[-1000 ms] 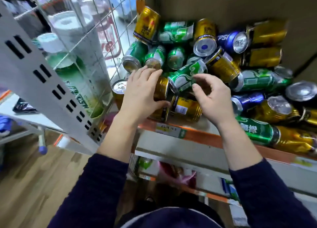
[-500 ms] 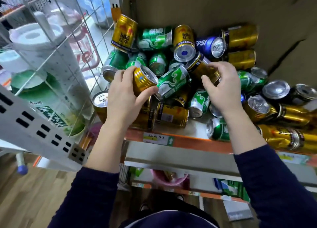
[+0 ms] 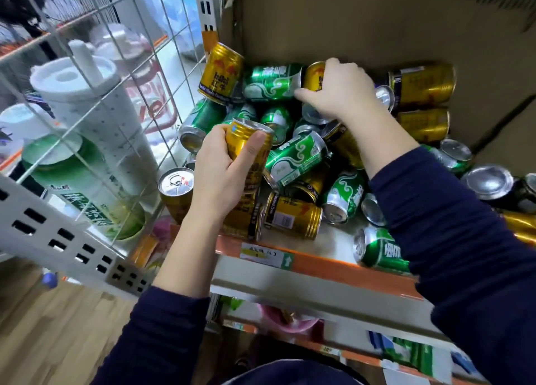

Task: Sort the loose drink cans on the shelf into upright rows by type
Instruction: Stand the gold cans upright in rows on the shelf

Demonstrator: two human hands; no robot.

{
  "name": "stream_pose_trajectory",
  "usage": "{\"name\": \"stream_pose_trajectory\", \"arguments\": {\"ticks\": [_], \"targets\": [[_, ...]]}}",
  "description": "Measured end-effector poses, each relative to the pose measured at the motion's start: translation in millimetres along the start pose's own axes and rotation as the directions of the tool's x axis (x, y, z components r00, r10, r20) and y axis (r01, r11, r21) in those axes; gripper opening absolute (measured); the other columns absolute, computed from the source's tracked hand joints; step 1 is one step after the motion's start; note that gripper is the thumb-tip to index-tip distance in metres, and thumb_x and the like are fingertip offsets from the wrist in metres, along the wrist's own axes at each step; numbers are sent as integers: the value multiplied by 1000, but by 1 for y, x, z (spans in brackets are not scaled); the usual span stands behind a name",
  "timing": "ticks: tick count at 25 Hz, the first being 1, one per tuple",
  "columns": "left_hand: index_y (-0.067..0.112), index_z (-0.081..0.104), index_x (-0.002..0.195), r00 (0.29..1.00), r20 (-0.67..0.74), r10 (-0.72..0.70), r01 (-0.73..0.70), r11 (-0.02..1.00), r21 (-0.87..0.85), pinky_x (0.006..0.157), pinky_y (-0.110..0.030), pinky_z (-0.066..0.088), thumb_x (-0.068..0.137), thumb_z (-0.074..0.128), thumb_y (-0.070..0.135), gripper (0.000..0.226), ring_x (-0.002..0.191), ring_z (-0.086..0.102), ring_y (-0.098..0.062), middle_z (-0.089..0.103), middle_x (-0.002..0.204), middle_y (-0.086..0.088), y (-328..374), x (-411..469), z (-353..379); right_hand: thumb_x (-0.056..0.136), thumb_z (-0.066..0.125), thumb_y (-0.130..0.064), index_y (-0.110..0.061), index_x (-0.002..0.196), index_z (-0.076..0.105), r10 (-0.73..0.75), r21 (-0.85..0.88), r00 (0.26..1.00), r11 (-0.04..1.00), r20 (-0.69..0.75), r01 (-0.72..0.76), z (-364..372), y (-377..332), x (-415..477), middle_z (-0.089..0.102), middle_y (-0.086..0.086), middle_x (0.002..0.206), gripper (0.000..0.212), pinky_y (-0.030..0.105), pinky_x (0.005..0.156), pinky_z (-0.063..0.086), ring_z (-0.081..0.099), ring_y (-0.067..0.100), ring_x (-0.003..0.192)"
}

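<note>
The shelf (image 3: 319, 266) ends in an orange front lip bearing a price label (image 3: 261, 253). A wire grid panel (image 3: 116, 74) closes it at nine o'clock and a cardboard wall (image 3: 362, 22) at twelve. The loose cans (image 3: 295, 158), gold and green, lie heaped across almost all of the board. The only bare room is a small pale patch at the heap's six o'clock, between a lying gold can (image 3: 293, 217) and a green can (image 3: 380, 250) that rests on its side just beside the lip. One gold can (image 3: 175, 190) stands upright at eight o'clock, close to the grid. The left hand (image 3: 223, 178) is raised over the front of the pile, thumb and fingers wrapped round a gold can held aloft (image 3: 249, 142), top end tilted toward one o'clock. The right hand (image 3: 345, 94) reaches to the back at twelve o'clock, palm down, fingers curled over a rear gold can (image 3: 314, 76) against the cardboard, touching a green one on its left. Both forearms wear dark blue sleeves. Behind the grid stands a white lidded cup (image 3: 92, 94); a wooden floor (image 3: 43, 326) shows at seven o'clock.
</note>
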State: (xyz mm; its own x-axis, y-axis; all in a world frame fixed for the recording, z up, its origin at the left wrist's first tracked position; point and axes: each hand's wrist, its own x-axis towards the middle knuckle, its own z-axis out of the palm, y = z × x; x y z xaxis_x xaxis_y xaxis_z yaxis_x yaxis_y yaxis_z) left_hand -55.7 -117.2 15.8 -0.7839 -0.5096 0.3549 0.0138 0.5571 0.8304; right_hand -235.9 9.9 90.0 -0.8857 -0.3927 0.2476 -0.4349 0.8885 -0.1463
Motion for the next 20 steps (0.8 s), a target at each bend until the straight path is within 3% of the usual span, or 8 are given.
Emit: {"name": "stream_pose_trajectory", "arguments": {"ticks": [4,8,11,14,17,20], "targets": [[34,48,86,1000,-1,-23,23,1000,-14,59,-11,35,82,44,72,38,69,52,3,55,78,12,-3,2,-1,72,71,-53,-7,131,37,21,-100,998,995,62,-15,4,-7,9,55,20,122,82,37,73,35,50,41,112],[30,50,87,999,11,-52,52,998,-44,63,-21,38,84,45,68,38,73,55,-4,57,79,8,-8,5,-2,72,68,-45,-7,127,41,80,106,995,991,54,-85,-6,-1,9,54,15,121,73,36,71,37,54,38,107],[27,52,90,998,24,-54,55,997,-51,64,-23,38,85,46,65,39,76,56,-5,59,82,7,-13,6,-3,72,69,-45,-11,140,37,123,335,992,935,-1,-115,-19,7,-4,50,13,132,83,36,84,41,51,34,116],[33,49,86,997,53,-59,63,995,-78,65,-20,38,84,46,65,33,76,54,1,59,84,10,-16,7,-3,69,72,-45,-19,142,37,154,555,985,827,-77,-87,-23,18,-33,52,2,128,85,27,90,39,52,21,114],[34,49,82,995,97,-32,42,994,-106,60,-9,35,81,44,72,38,69,52,9,57,78,14,-12,4,1,63,72,-48,-22,141,38,210,740,971,670,-117,-56,-19,28,-74,51,-9,118,89,24,89,45,56,9,104],[29,51,78,988,153,-33,68,971,-227,62,-13,43,77,48,75,46,61,51,5,57,68,18,-2,-2,9,54,74,-47,-18,140,37,284,869,955,490,-85,-68,-9,40,-114,54,1,126,98,29,92,51,59,13,109]]}}
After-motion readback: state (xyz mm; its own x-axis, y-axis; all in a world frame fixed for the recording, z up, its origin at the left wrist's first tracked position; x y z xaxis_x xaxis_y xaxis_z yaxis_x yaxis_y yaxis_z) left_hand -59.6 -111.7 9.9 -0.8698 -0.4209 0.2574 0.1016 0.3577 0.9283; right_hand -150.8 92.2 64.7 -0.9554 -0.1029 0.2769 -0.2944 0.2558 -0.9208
